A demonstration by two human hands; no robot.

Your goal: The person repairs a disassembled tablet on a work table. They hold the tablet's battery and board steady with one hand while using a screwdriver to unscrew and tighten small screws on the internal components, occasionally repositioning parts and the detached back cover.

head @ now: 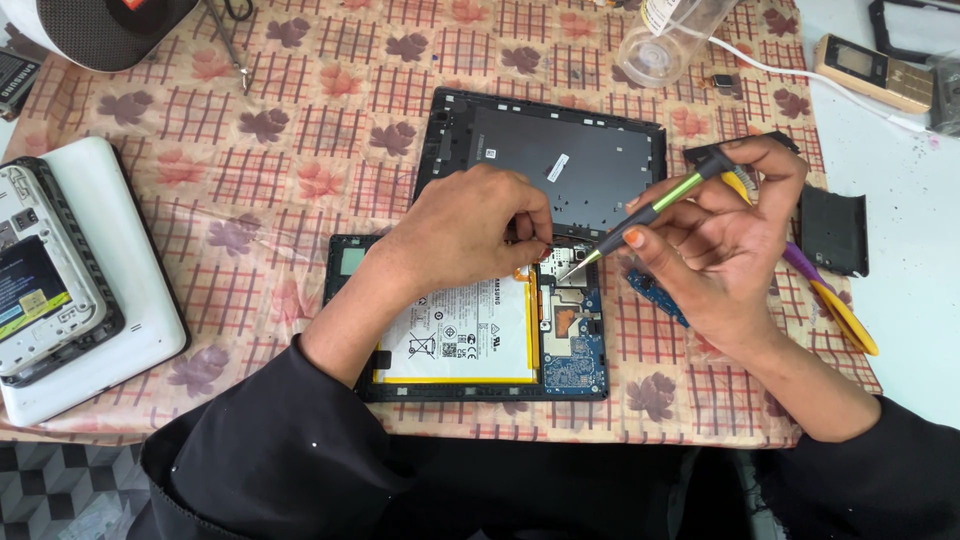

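Observation:
An opened tablet (480, 385) lies face down on the patterned cloth, showing its white battery (460, 335) and blue circuit board (577, 360). My left hand (465, 230) rests on the tablet's upper edge, fingertips pinched at a small part near the board's top. My right hand (715, 240) holds a green and black screwdriver (650, 212) with its tip at the board's top, close to my left fingers. The tablet's dark back cover (570, 160) lies just behind.
A white device with an opened phone (40, 270) on it sits at the left. Yellow-handled scissors (840, 310), a small black cover (832, 230) and a blue board piece (655, 290) lie at the right. A clear container (665, 45), tweezers (230, 45) and an old phone (875, 70) are at the back.

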